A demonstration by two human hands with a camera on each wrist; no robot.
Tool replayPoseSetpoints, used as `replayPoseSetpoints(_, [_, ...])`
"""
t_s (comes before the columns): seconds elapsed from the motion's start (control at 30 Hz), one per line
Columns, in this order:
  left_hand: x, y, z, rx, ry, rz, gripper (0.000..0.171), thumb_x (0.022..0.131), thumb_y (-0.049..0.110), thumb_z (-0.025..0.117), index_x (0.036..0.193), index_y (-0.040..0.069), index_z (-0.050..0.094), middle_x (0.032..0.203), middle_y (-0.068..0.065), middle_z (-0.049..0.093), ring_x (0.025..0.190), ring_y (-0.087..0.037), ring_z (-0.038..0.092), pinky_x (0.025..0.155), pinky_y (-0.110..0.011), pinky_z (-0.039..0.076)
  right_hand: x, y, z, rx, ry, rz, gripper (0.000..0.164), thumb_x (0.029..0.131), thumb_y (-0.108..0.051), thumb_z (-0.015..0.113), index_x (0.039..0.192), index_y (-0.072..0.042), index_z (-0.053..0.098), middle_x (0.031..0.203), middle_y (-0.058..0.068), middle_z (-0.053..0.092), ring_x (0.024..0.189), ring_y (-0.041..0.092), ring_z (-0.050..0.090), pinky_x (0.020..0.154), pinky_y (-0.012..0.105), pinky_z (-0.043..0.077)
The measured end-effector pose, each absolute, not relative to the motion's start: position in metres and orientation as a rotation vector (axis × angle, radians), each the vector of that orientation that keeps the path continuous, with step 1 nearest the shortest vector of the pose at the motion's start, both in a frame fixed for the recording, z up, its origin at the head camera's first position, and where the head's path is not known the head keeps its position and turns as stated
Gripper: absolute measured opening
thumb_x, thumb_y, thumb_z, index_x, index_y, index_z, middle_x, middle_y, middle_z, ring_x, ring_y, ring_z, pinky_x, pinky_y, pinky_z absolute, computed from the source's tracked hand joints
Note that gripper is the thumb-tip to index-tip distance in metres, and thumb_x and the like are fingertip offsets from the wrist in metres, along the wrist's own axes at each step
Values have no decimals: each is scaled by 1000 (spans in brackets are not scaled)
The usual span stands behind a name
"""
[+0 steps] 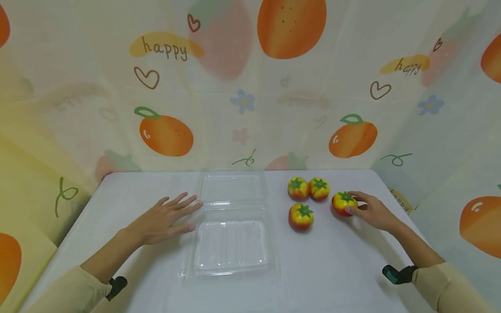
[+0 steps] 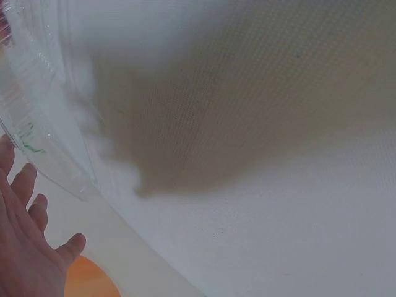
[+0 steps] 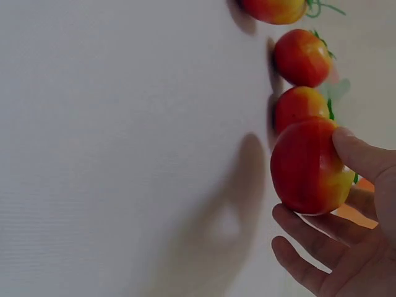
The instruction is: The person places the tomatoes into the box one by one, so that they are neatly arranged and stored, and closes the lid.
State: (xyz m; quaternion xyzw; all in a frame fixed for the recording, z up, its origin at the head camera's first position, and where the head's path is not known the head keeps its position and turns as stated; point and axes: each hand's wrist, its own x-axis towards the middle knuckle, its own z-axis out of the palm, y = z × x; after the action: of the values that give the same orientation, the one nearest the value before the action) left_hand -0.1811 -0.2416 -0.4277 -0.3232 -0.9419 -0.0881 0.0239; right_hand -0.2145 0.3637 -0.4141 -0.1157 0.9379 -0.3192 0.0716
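Note:
My right hand [image 1: 373,212] grips a red and yellow tomato [image 1: 344,204] with a green star-shaped calyx, thumb on one side and fingers on the other. The right wrist view shows the same tomato [image 3: 306,166] between the thumb and fingers of the hand [image 3: 356,247]. To its left stand three more such tomatoes: two side by side at the back [image 1: 298,188] [image 1: 319,189] and one in front [image 1: 301,217]. My left hand [image 1: 166,221], fingers spread and holding nothing, hovers by the left edge of a clear plastic clamshell box [image 1: 231,213], whose lid lies folded back.
A white-covered table [image 1: 328,269] carries everything. Behind it hangs a curtain [image 1: 219,108] printed with oranges, hearts and flowers, which also runs along both sides. Dark wrist devices stick out at the left cuff [image 1: 116,288] and right cuff [image 1: 398,274].

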Motion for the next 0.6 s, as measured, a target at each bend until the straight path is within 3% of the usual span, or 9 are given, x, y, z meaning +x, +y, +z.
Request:
replayPoseSetpoints(0.43, [-182, -242, -428, -1016, -2892, -240, 65, 97, 57, 52, 154, 26, 40, 158, -4, 38, 147, -35, 29, 110, -64, 28, -217, 340, -385, -515, 2836, -930, 58, 97, -26, 66, 143, 4, 46, 138, 29, 52, 118, 42, 55, 89, 37, 56])
replayPoseSetpoints(0.6, [-183, -242, -427, -1015, -2902, -233, 66, 97, 58, 51, 153, 26, 41, 158, -4, 38, 147, -36, 29, 109, -66, 28, -217, 323, -368, -578, 2812, -923, 60, 97, -26, 66, 143, 5, 45, 138, 28, 53, 115, 41, 57, 87, 39, 57])
